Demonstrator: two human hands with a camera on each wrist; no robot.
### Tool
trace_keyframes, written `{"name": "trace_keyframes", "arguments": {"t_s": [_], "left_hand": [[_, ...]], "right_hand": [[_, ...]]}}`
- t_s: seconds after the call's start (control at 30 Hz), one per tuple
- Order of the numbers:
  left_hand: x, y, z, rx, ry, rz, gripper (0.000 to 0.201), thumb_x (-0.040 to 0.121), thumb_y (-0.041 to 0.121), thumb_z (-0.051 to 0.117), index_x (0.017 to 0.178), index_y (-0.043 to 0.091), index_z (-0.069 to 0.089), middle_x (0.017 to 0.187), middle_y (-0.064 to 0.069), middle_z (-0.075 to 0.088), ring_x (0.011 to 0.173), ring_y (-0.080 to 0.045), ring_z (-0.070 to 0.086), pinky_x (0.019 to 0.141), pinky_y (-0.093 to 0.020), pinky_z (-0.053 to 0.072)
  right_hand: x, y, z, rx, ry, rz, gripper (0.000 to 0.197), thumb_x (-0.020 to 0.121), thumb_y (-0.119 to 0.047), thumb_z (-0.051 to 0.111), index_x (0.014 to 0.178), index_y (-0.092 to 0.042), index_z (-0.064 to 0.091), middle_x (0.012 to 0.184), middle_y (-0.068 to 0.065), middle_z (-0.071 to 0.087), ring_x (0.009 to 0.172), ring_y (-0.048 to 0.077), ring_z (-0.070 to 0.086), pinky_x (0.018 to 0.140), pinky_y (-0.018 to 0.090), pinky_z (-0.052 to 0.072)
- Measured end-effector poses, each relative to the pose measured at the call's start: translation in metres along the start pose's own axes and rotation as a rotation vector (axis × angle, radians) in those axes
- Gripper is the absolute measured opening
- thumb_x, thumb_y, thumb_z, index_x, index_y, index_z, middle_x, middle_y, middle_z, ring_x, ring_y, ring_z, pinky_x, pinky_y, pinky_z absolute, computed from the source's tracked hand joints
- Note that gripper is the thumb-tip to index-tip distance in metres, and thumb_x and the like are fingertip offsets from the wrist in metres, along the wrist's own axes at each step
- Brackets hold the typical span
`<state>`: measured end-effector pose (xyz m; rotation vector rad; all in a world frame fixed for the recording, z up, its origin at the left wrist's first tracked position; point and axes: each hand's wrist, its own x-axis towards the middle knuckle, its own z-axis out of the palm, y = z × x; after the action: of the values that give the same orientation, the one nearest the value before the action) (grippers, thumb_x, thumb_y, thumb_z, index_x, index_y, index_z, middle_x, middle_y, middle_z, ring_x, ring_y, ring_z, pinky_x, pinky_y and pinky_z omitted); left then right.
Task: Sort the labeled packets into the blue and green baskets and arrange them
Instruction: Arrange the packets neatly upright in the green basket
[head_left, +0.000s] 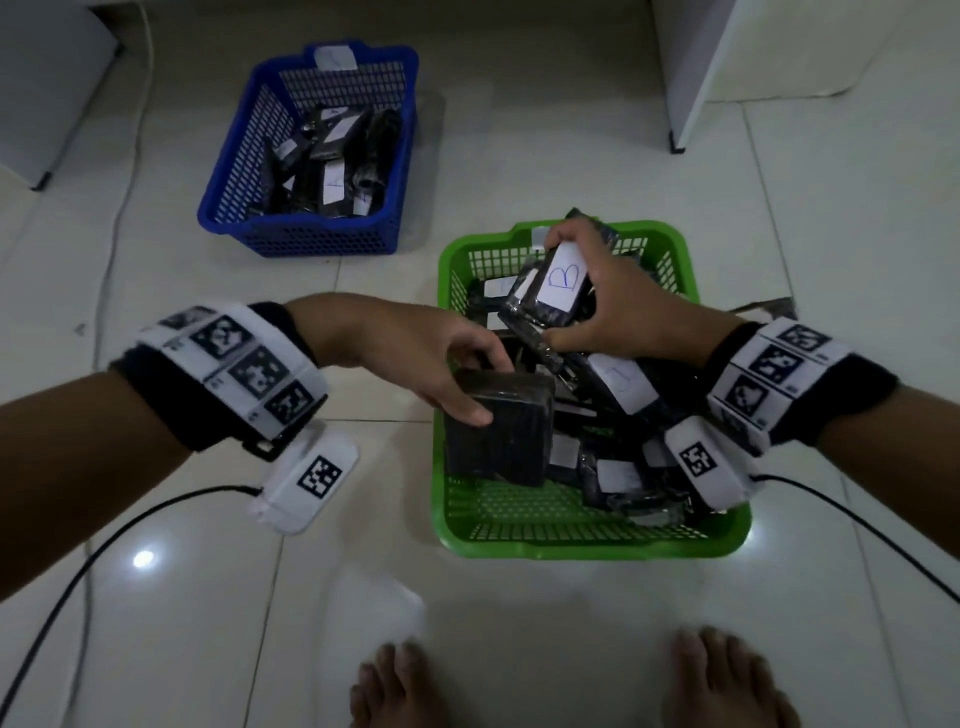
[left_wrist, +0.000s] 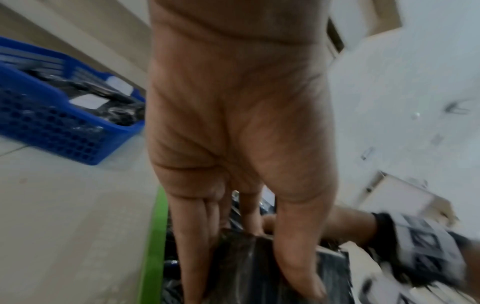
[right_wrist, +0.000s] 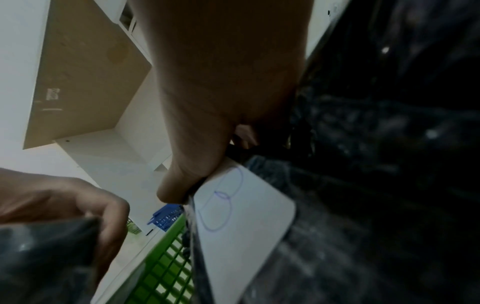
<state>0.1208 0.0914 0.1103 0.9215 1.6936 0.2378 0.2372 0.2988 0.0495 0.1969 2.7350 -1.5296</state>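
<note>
A green basket (head_left: 582, 535) on the floor in front of me holds several black wrapped packets with white labels. My left hand (head_left: 457, 374) grips an upright stack of black packets (head_left: 501, 431) at the basket's left side, thumb on the near face and fingers over the top edge. My right hand (head_left: 597, 296) holds a black packet (head_left: 550, 291) whose white label reads "B" above the basket's far half. That label (right_wrist: 244, 218) shows beside my thumb in the right wrist view. The blue basket (head_left: 311, 234) stands farther back on the left with several packets inside.
White tiled floor surrounds the baskets. A white cabinet (head_left: 727, 67) stands at the far right and another white unit (head_left: 47, 88) at the far left. Black cables (head_left: 104, 545) trail from both wrists. My bare feet (head_left: 400, 686) are at the near edge.
</note>
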Motion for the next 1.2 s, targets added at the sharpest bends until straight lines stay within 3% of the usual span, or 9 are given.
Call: {"name": "trace_keyframes", "arguments": {"t_s": [0.2,0.3,0.4,0.57,0.77,0.9,1.0,1.1,1.2], "left_hand": [[0.028,0.002,0.042,0.490,0.001,-0.008,0.044,0.090,0.043,0.071,0.127,0.026,0.053,0.094,0.017,0.056,0.083,-0.006,0.056,0.073,-0.030,0.046],[0.037,-0.007,0.064,0.655,-0.040,0.001,0.043,0.098,0.039,0.060,0.135,0.020,0.050,0.111,0.001,0.063,0.094,-0.019,0.060,0.077,-0.030,0.047],[0.047,-0.014,0.077,0.906,-0.018,-0.038,0.037,0.096,0.042,0.055,0.119,0.014,0.063,0.114,-0.009,0.067,0.096,-0.026,0.064,0.084,-0.039,0.057],[0.056,-0.003,0.074,0.789,-0.047,-0.057,0.058,0.099,0.064,0.038,0.123,0.015,0.059,0.115,-0.008,0.065,0.092,-0.023,0.059,0.082,-0.033,0.050],[0.052,-0.004,0.062,0.640,0.052,0.104,0.044,0.084,0.066,0.066,0.095,0.024,0.058,0.086,0.006,0.061,0.076,-0.016,0.058,0.067,-0.032,0.052],[0.053,0.007,0.055,0.735,-0.146,-0.036,0.051,0.099,0.058,0.048,0.132,0.021,0.059,0.119,-0.002,0.064,0.092,-0.017,0.053,0.077,-0.029,0.041],[0.056,0.016,0.058,0.864,-0.184,-0.152,0.053,0.102,0.054,0.044,0.138,0.016,0.054,0.132,-0.007,0.060,0.111,-0.026,0.058,0.088,-0.033,0.045],[0.057,0.025,0.069,1.170,0.007,0.002,0.047,0.093,0.054,0.060,0.117,0.014,0.065,0.110,-0.007,0.066,0.099,-0.028,0.065,0.071,-0.032,0.044],[0.059,0.038,0.082,1.193,0.240,0.203,0.035,0.092,0.052,0.049,0.093,0.022,0.068,0.081,-0.001,0.064,0.071,-0.024,0.063,0.053,-0.026,0.029]], "right_hand": [[-0.002,0.003,0.001,-0.013,-0.048,-0.001,0.084,0.068,-0.016,0.086,0.130,-0.029,0.030,0.092,0.003,0.065,0.075,0.022,0.068,0.062,0.038,0.059],[-0.002,0.002,0.002,-0.009,-0.062,-0.009,0.083,0.069,-0.014,0.085,0.131,-0.028,0.030,0.092,0.006,0.065,0.075,0.026,0.068,0.062,0.043,0.058],[-0.003,0.002,0.000,0.004,-0.060,-0.015,0.082,0.069,-0.012,0.084,0.130,-0.026,0.031,0.091,0.007,0.065,0.073,0.026,0.067,0.061,0.043,0.058],[-0.002,0.004,-0.001,0.013,-0.041,-0.020,0.080,0.070,-0.012,0.084,0.130,-0.024,0.031,0.086,0.003,0.064,0.067,0.018,0.064,0.061,0.041,0.056],[-0.003,0.006,-0.001,0.024,-0.055,-0.019,0.080,0.071,-0.013,0.083,0.130,-0.026,0.030,0.090,0.010,0.066,0.073,0.030,0.066,0.061,0.048,0.056],[-0.002,0.007,-0.001,0.033,-0.059,-0.018,0.081,0.071,-0.012,0.083,0.130,-0.026,0.030,0.092,0.011,0.066,0.075,0.031,0.067,0.063,0.048,0.056],[-0.001,0.008,-0.001,0.033,-0.062,-0.025,0.081,0.071,-0.012,0.083,0.130,-0.026,0.029,0.092,0.010,0.066,0.074,0.029,0.067,0.063,0.047,0.057],[-0.001,0.009,-0.003,0.050,-0.043,-0.046,0.081,0.071,-0.013,0.084,0.131,-0.024,0.030,0.093,0.009,0.067,0.075,0.028,0.068,0.063,0.046,0.057],[-0.002,0.010,-0.006,0.075,-0.001,-0.061,0.081,0.071,-0.013,0.084,0.131,-0.022,0.031,0.094,0.007,0.066,0.076,0.024,0.068,0.064,0.041,0.059]]}}
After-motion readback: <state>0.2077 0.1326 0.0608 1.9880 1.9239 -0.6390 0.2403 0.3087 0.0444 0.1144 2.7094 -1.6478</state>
